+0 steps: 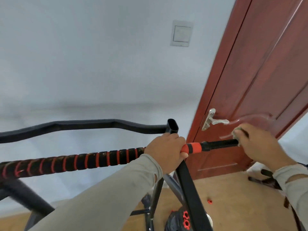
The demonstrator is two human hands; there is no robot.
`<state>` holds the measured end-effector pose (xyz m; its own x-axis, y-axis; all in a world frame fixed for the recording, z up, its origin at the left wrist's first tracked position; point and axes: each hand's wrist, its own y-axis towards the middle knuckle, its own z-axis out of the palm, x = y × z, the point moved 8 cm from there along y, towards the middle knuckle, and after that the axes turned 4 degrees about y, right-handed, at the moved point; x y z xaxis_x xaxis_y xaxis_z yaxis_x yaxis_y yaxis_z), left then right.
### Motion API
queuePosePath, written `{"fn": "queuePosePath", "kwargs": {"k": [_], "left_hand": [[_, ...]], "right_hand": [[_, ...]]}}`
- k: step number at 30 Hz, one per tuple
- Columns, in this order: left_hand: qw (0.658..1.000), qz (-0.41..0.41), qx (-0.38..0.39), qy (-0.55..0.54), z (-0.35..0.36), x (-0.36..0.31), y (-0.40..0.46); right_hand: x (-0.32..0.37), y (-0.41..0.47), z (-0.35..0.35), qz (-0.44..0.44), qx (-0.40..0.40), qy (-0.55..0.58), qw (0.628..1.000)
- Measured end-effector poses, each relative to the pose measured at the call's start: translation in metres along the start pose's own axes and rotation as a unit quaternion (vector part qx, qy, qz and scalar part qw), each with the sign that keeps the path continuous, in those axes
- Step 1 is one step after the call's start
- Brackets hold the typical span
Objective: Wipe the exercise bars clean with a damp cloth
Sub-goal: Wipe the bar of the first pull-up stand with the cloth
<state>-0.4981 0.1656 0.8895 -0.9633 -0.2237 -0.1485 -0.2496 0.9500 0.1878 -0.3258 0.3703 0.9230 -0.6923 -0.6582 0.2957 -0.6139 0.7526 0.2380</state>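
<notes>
The left hand (164, 150) has its fingers wrapped tight around the black and red bar (86, 160). The right hand (260, 145) squeezes a green cloth (236, 131) on the bar's end, near the red door (260, 77).

A single wide-angle head view looks forward and slightly down, close above the black foam bar wound with red tape (86, 161) crossing the lower frame, facing a pale wall, with the reddish-brown wooden door (260, 84) leaning at right.
</notes>
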Motion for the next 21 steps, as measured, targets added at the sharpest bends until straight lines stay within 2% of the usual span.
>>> {"fn": "queuePosePath", "kwargs": {"k": [4,8,11,14,16,18,21], "left_hand": [[0.995,0.027,-0.029,0.087,-0.015,-0.008,-0.005],[0.991,0.057,-0.106,0.058,-0.044,-0.003,-0.051],[0.992,0.009,-0.123,0.013,-0.055,0.030,-0.107],[0.991,-0.063,-0.119,0.009,-0.059,0.074,-0.157],[0.987,-0.108,-0.117,0.010,-0.066,0.105,-0.184],[0.981,-0.140,-0.133,0.021,-0.078,0.132,-0.206],[0.968,-0.178,-0.172,0.033,-0.098,0.163,-0.224]], "right_hand": [[0.044,-0.007,-0.019,0.020,-0.073,0.245,0.967],[0.087,-0.018,-0.008,0.015,-0.030,0.428,0.903],[0.112,-0.030,0.003,0.024,-0.008,0.537,0.843],[0.136,-0.039,0.023,0.048,0.047,0.613,0.787],[0.153,-0.043,0.033,0.067,0.075,0.635,0.766],[0.169,-0.048,0.039,0.081,0.099,0.626,0.769],[0.188,-0.056,0.036,0.096,0.097,0.575,0.807]]}}
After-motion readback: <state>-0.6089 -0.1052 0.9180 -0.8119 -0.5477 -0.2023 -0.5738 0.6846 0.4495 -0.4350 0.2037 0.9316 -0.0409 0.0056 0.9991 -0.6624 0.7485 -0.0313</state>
